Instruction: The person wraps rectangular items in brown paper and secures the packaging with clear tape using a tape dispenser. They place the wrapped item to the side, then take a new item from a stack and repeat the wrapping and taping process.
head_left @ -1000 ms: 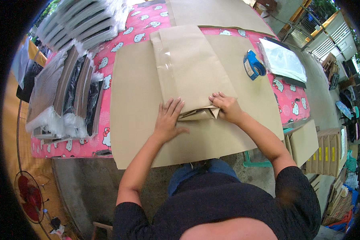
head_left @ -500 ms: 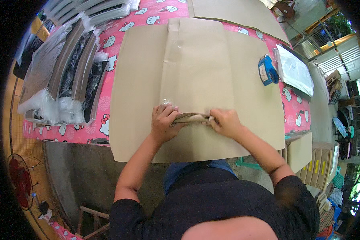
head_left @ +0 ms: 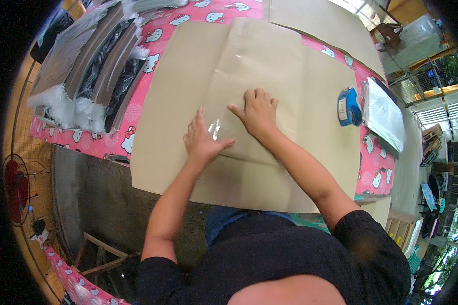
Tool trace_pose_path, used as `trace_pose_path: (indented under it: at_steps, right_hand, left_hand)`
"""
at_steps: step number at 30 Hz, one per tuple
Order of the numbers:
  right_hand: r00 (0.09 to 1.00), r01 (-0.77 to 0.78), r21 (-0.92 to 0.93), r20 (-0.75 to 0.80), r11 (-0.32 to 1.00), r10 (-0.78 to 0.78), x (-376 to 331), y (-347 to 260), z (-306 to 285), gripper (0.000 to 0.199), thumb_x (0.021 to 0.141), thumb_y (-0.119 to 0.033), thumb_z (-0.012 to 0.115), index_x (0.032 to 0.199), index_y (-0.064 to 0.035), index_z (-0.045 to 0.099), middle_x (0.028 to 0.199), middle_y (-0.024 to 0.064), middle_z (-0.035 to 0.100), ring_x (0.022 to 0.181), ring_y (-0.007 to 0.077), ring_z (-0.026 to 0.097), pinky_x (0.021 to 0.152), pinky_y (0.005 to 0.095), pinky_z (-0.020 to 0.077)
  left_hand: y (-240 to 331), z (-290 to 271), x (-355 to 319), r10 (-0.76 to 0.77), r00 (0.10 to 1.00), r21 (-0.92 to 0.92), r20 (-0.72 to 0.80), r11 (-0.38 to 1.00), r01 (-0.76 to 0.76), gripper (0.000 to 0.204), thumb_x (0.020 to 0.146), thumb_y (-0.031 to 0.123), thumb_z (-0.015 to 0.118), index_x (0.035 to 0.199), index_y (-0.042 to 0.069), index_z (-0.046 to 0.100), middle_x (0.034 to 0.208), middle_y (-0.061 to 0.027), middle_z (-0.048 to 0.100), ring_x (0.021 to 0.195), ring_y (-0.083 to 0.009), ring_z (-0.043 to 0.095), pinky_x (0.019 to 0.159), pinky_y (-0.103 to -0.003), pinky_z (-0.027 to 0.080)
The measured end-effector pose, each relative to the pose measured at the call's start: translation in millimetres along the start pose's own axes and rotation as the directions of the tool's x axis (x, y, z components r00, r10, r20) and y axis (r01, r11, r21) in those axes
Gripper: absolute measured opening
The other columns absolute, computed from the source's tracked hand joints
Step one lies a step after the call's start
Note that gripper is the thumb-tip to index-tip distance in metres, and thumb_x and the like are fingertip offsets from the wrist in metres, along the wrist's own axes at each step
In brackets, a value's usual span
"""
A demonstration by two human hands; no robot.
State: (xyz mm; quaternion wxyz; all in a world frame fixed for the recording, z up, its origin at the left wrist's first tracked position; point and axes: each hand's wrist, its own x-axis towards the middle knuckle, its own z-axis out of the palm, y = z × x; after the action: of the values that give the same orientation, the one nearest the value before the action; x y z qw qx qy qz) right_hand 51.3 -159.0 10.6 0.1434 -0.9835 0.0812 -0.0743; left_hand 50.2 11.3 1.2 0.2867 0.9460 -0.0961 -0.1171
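Head view: both open hands, left hand [head_left: 202,141] and right hand [head_left: 258,113], press flat on the folded brown paper [head_left: 257,66].

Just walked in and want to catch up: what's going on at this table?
A person is wrapping something flat in brown paper. Both hands press flat on a folded brown paper packet lying on a bigger brown sheet: the left hand sits on a strip of clear tape near the packet's lower edge, the right hand beside it. A blue tape dispenser rests to the right, and plastic-wrapped stacks lie on the left of the pink tablecloth.
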Motion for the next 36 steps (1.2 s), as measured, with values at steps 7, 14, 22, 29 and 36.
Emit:
trace_pose_path:
  at_steps: [7,14,22,29,36]
  right_hand:
    - [0.831,-0.153,-0.094,-0.550,0.984,0.077,-22,204,-59,0.070,0.063,-0.037,0.077,0.110,0.0025,0.042,0.104,0.0235,0.050,0.100,0.0376,0.048,0.087,0.0429,0.0397]
    - [0.908,-0.415,-0.049,0.033,0.908,0.417,-14,268,-110,0.083,0.061,-0.033,0.079,0.126,-0.0072,0.034,0.099,0.0236,0.059,0.088,0.0326,0.061,0.072,0.0405,0.0492]
    - [0.903,0.289,0.591,0.093,0.753,-0.419,31,32,-121,0.067,0.055,-0.030,0.076,0.114,-0.0051,0.055,0.100,0.0134,0.062,0.091,0.0228,0.060,0.080,0.0318,0.0478]
    - [0.782,0.248,0.592,0.345,0.767,-0.520,22,-5,-82,0.062,0.057,-0.021,0.068,0.116,-0.0053,0.058,0.095,0.0103,0.064,0.083,0.0158,0.060,0.079,0.0287,0.0471]
    - [0.739,0.025,0.430,0.600,0.903,-0.307,-62,106,-165,0.064,0.054,-0.017,0.066,0.116,-0.0049,0.058,0.092,0.0078,0.065,0.083,0.0138,0.060,0.079,0.0270,0.0463]
  left_hand:
    - [-3,-5,-1,-0.112,0.992,-0.017,-0.051,0.994,0.111,0.120,0.046,0.042,0.084,0.139,0.007,0.016,0.136,-0.0155,0.037,0.124,-0.0300,0.036,0.094,-0.052,0.031]
    - [7,3,2,-0.158,0.985,0.011,-0.067,0.987,0.160,0.120,0.045,0.041,0.084,0.139,0.007,0.017,0.133,-0.0152,0.042,0.122,-0.0286,0.040,0.095,-0.052,0.028]
    - [20,-6,-16,-0.348,0.928,-0.143,-0.132,0.933,0.329,0.126,0.039,0.037,0.087,0.139,0.009,0.017,0.135,-0.0141,0.038,0.124,-0.0297,0.036,0.098,-0.055,0.020]
    - [23,15,-27,-0.468,0.825,-0.358,-0.318,0.865,0.352,0.128,0.038,0.033,0.089,0.137,0.012,0.011,0.144,-0.0163,0.011,0.130,-0.0359,0.019,0.100,-0.057,0.016]
    - [14,17,-31,-0.481,0.804,-0.331,-0.349,0.866,0.374,0.124,0.037,0.035,0.088,0.136,0.018,0.017,0.145,-0.0172,0.008,0.131,-0.0363,0.018,0.100,-0.061,0.016]
